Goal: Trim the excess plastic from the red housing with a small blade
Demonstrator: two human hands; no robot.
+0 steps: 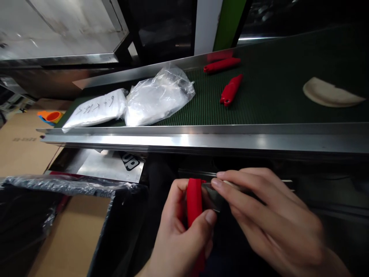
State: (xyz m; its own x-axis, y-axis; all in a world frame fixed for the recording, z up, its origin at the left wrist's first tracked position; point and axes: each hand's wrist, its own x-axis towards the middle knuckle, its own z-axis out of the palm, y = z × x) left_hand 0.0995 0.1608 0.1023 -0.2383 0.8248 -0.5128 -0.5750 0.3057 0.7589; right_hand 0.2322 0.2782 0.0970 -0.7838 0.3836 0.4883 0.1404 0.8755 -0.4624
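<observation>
A long red part (194, 200) stands roughly upright in my left hand (184, 231), whose fingers and thumb are wrapped round it. My right hand (268, 215) is closed on a knife with a pale handle, its fingertips near the base of the blade. The metal blade (212, 197) touches or nearly touches the right side of the red part near its top. Beyond my hands, two more red parts (231, 90) (222, 65) lie on the green conveyor belt (265, 96).
White plastic bags (158, 100) (96, 109) lie on the belt's left part. Its metal rail (184, 140) runs across, just beyond my hands. A beige curved piece (331, 94) lies at the right. A plastic-lined box (77, 223) stands lower left.
</observation>
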